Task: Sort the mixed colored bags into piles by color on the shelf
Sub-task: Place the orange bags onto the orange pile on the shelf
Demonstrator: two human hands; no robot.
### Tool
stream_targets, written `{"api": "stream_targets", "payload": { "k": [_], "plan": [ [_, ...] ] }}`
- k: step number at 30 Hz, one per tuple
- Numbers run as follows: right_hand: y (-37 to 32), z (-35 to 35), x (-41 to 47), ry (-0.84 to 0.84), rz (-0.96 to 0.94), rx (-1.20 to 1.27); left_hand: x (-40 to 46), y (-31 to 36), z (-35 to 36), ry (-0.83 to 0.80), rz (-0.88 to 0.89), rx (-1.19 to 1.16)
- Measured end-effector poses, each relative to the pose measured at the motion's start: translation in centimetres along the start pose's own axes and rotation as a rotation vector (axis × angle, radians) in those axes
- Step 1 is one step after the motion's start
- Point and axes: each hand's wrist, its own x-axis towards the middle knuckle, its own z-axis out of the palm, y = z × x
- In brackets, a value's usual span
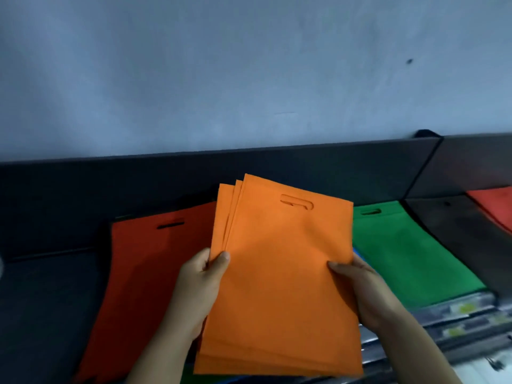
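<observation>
A stack of orange bags (279,275) is held up above the shelf (50,300), slightly fanned at the top left so several edges show, with a handle slot cut near the top of the front bag. The left hand (198,286) grasps the stack's left edge, thumb on the front and fingers behind. The right hand (360,289) grasps the right edge the same way, thumb lying across the front face. Under and left of the stack a red bag (144,273) lies flat on the dark shelf, its slot toward the wall (249,65). To the right a green bag (401,253) lies flat, its near end over some clear-wrapped packs (465,314). Further right, in the next shelf section, a corner of another red bag (496,206) shows.
</observation>
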Motion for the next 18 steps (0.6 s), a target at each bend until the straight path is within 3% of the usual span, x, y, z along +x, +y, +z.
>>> {"api": "stream_targets", "payload": {
  "k": [9,18],
  "plan": [
    [-3.3,-19.0,-3.9,0.308,-0.099,0.065,-1.1,3.5,18.9,-0.224,-0.005,-0.041],
    [-5.7,-39.9,-9.2,0.491,-0.152,0.071,-5.5,6.0,40.2,-0.364,0.085,0.008]
  ]
}}
